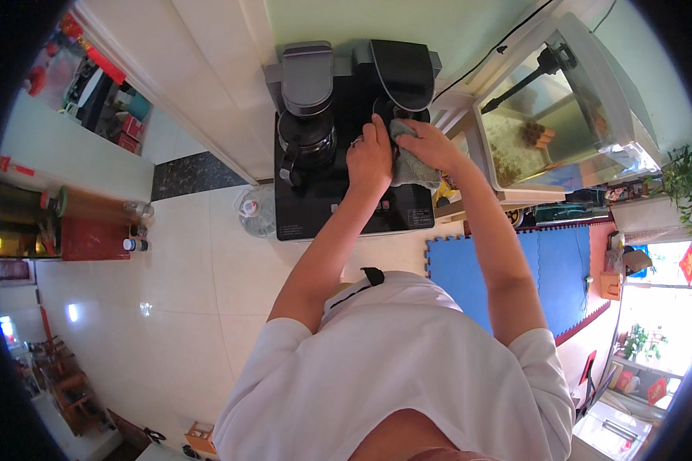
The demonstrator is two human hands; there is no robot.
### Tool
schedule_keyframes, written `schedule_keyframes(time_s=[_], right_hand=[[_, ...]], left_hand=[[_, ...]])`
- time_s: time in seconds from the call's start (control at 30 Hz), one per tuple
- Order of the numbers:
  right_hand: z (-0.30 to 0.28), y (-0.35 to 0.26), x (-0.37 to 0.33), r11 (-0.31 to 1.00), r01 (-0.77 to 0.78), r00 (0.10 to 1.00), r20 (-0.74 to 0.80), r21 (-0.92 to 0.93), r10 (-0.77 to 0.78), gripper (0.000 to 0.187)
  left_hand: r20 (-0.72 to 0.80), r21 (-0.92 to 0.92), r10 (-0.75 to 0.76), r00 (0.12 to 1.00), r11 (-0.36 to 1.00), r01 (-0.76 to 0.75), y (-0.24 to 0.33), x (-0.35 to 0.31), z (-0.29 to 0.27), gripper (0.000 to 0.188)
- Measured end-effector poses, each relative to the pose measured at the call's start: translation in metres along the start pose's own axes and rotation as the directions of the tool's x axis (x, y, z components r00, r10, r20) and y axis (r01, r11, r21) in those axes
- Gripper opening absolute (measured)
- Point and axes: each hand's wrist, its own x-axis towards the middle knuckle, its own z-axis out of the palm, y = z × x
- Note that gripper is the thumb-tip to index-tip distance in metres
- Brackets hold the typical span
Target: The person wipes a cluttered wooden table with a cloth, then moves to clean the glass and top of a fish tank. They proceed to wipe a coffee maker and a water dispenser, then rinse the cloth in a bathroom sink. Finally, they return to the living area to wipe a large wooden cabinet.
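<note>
Both my hands are over the glossy black top of a drinks dispenser (315, 203) with two spouted heads. My right hand (432, 147) is closed on a grey-green cloth (417, 170), bunched under the fingers and hanging toward me. Beside it, my left hand (370, 159) rests near the right-hand head (402, 71), fingers stretched forward, a ring on one. Its thumb side lies close to the cloth; whether it touches is hard to tell. A glass kettle (307, 137) with a black handle stands beneath the left-hand head (307, 75).
A fish tank (565, 115) stands on a wooden stand to the right, with a black cable (484, 61) along the wall. Left of the dispenser, a large clear plastic bottle (256, 211) sits on the tiled floor (181, 300). Blue foam mats (550, 269) lie to the right.
</note>
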Motion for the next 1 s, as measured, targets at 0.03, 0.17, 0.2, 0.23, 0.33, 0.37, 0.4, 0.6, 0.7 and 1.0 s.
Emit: schedule_keyframes(time_s=[0.03, 0.17, 0.2, 0.23, 0.33, 0.37, 0.4, 0.6, 0.7, 1.0], right_hand=[[-0.001, 0.0, -0.002, 1.0, -0.007, 1.0, 0.021, 0.026, 0.006, 0.058], [-0.004, 0.007, -0.001, 0.954, -0.116, 0.977, 0.203, 0.276, 0.06, 0.069], [-0.002, 0.008, 0.001, 0.976, -0.057, 0.987, 0.157, 0.212, 0.023, 0.072], [0.002, 0.009, 0.004, 0.99, 0.001, 0.993, 0.114, 0.144, -0.018, 0.075], [0.002, 0.006, 0.009, 0.999, 0.043, 0.995, 0.095, -0.003, -0.043, 0.078], [0.0, 0.004, 0.009, 0.998, 0.037, 0.994, 0.105, -0.041, -0.033, 0.078], [-0.002, -0.001, 0.008, 0.994, 0.016, 0.994, 0.108, -0.107, -0.004, 0.077], [-0.01, -0.051, -0.012, 0.859, -0.135, 0.987, 0.01, -0.494, 0.161, 0.069], [-0.014, -0.051, -0.014, 0.849, -0.138, 0.989, -0.022, -0.51, 0.147, 0.064], [-0.034, -0.011, -0.031, 0.941, -0.169, 0.958, -0.274, -0.292, 0.087, 0.044]], left_hand=[[-0.011, -0.012, 0.006, 1.0, 1.0, -0.007, -0.002, -0.001, 0.002, 0.074], [-0.001, -0.027, 0.02, 1.0, 0.999, -0.02, -0.002, -0.001, 0.001, 0.07], [-0.023, -0.014, 0.026, 0.999, 1.0, -0.026, -0.002, 0.0, 0.001, 0.068], [-0.045, 0.0, 0.031, 0.998, 1.0, -0.031, -0.002, 0.0, 0.002, 0.066], [-0.071, 0.04, 0.057, 0.996, 0.998, -0.054, -0.003, 0.0, 0.001, 0.063], [-0.073, 0.053, 0.067, 0.995, 0.997, -0.063, -0.004, 0.0, -0.001, 0.062], [-0.057, 0.079, 0.06, 0.997, 0.995, -0.056, -0.004, 0.0, -0.002, 0.062], [-0.04, 0.063, 0.024, 0.999, 0.998, -0.021, -0.004, -0.001, 0.004, 0.066], [-0.069, 0.084, 0.046, 0.997, 0.996, -0.04, -0.003, 0.0, 0.004, 0.064], [0.024, 0.025, 0.006, 1.0, 1.0, -0.006, -0.002, 0.0, 0.002, 0.069]])
